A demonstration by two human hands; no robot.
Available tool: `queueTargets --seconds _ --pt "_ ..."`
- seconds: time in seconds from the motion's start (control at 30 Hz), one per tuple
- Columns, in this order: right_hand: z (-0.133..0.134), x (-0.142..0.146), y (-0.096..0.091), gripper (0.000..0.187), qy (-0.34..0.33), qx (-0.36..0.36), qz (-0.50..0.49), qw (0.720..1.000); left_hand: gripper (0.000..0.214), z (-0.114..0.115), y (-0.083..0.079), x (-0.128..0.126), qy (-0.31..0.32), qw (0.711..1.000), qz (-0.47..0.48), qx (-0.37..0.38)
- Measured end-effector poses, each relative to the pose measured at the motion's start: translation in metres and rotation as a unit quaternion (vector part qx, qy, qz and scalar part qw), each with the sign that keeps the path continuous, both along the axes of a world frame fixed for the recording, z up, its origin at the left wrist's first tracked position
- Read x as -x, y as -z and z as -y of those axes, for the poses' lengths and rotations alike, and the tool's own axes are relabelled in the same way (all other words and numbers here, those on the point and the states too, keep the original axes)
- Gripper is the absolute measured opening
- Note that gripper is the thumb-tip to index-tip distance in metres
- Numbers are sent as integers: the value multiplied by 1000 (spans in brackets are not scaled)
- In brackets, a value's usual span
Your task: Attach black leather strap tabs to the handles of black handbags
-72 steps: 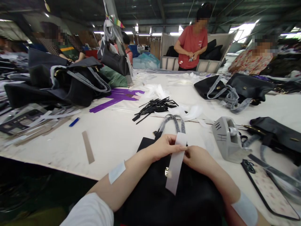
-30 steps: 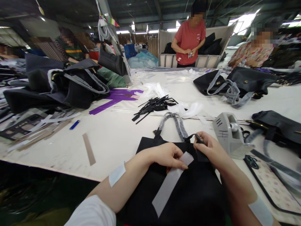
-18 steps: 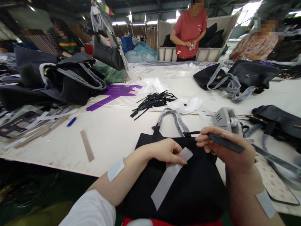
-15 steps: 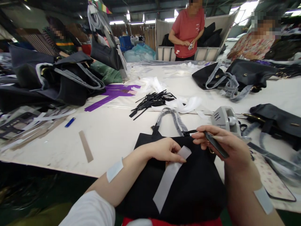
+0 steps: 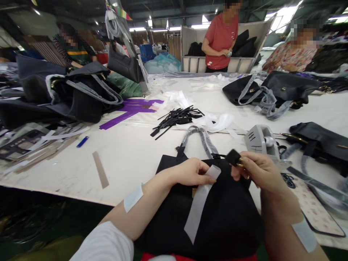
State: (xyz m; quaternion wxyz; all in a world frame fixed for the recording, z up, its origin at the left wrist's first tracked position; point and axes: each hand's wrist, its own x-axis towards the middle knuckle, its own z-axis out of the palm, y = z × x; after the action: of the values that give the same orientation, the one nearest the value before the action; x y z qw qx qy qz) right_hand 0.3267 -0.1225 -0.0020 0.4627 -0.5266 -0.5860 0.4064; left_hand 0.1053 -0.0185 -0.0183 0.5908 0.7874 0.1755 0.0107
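A black handbag (image 5: 225,214) rests in front of me at the table's edge, its plastic-wrapped handles (image 5: 199,136) standing up behind it. My left hand (image 5: 191,172) lies over the bag's upper front, thumb and fingers closed on a pale strip (image 5: 199,210) that hangs down across the bag. Part of a gold-coloured fitting shows beneath that hand. At the bag's upper right corner, my right hand (image 5: 257,170) pinches a small black tab with a gold-coloured ring (image 5: 233,158). The fingertips of my left hand are partly hidden behind the strip.
A tape dispenser (image 5: 259,139) and a phone in a patterned case (image 5: 312,206) lie to the right. Beyond the bag is a heap of black straps (image 5: 178,117). Black bags (image 5: 78,90) are piled at left. Co-workers stand or sit across the white table (image 5: 73,174).
My right hand has turned; the long dark piece seen in it before no longer shows, and a black tab with a ring is in its fingers. The pale strip's lower end has swung slightly right.
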Motion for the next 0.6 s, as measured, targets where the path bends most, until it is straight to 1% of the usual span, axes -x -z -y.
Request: queueTargets --seconds 0.1,0.2,0.3,0.4,0.5,0.6 --pt "-2 -2 -3 43 17 -42 134 990 35 1 -2 2 21 1000 7 0" --pt "-4 -2 -5 44 33 -49 202 978 36 1 -2 3 37 999 3 4" --pt "-7 -3 -4 42 31 -45 239 969 37 1 -1 3 35 999 2 -1" --pt "-9 -4 -2 40 20 -45 263 963 38 1 1 2 36 999 -4 9" --pt "-10 -4 -1 42 -27 -41 273 961 38 1 1 1 46 999 -17 3" --pt "-10 -3 -1 44 -70 -32 268 960 39 1 -1 1 50 998 -20 -30"
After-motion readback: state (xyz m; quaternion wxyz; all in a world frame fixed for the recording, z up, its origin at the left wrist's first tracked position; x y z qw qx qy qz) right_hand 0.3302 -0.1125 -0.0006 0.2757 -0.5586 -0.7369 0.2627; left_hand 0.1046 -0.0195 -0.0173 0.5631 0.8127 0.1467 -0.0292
